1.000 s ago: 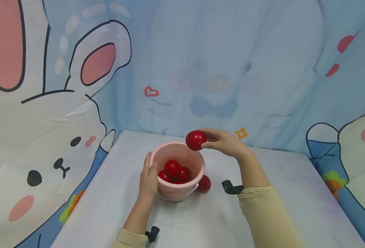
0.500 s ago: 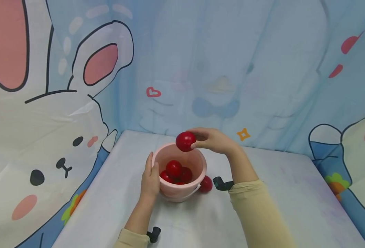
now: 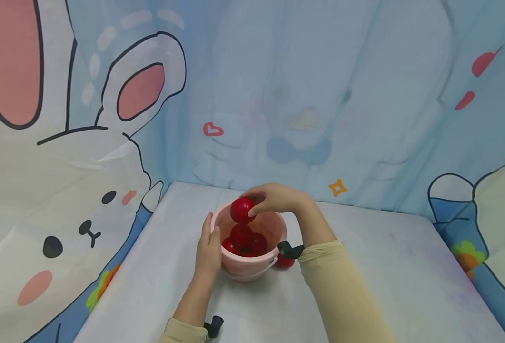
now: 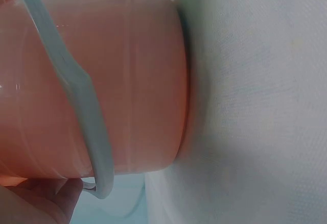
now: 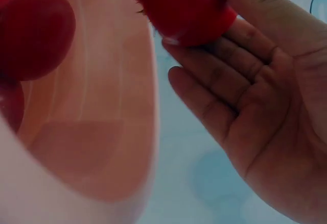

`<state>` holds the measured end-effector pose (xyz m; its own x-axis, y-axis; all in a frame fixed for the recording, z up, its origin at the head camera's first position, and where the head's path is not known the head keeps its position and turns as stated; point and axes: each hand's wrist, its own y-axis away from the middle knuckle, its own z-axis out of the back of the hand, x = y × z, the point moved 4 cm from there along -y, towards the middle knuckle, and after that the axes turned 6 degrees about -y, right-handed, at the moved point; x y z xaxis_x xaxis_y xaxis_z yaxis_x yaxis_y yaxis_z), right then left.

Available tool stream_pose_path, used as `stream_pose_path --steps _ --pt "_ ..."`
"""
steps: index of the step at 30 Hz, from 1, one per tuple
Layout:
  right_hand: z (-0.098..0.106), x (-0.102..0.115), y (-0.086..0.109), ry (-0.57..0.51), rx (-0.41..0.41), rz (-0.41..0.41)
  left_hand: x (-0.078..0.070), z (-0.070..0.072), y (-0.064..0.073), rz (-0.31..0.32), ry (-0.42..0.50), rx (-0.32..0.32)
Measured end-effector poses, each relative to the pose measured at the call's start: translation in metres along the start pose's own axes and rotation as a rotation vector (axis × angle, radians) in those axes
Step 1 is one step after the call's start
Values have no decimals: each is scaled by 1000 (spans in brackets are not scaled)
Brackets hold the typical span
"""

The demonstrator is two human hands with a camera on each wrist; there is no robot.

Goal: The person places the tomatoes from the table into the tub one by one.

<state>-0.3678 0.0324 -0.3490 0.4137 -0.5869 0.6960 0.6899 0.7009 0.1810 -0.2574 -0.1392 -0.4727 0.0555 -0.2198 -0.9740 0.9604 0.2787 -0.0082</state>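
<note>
A pale pink bucket [image 3: 245, 267] stands upright on the table, its white handle [image 4: 84, 99] hanging down the side. My left hand [image 3: 208, 252] holds the bucket's left side at the rim. Several red tomatoes [image 3: 241, 236] lie inside it. Over the bucket's opening, my right hand [image 3: 273, 199] pinches another red tomato [image 3: 241, 210] between thumb and fingers; in the right wrist view, small green leaf bits show on this tomato [image 5: 179, 9]. One more tomato [image 3: 285, 261] rests on the table right of the bucket, partly hidden by the bucket and the right wrist's camera.
A white cloth covers the table [image 3: 406, 267]. Behind it hangs a light blue curtain [image 3: 363, 95] with cartoon prints, and a printed rabbit [image 3: 81, 190] fills the left side. Dark wrist cameras [image 3: 213, 327] sit on both wrists.
My right hand has moved left and down with its tomato, from above the bucket's right rim to over the tomatoes inside. The left hand stays on the bucket.
</note>
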Motion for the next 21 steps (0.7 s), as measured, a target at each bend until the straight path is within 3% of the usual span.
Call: stream_pose_path --steps 11,14,21 --pt "-21 0 -25 58 123 -106 1 1 -1 8 10 7" --pt "-24 -3 -27 37 127 -163 1 1 -1 -7 1 8" --pt "-28 -3 -29 -5 117 -195 1 1 -1 -15 5 12"
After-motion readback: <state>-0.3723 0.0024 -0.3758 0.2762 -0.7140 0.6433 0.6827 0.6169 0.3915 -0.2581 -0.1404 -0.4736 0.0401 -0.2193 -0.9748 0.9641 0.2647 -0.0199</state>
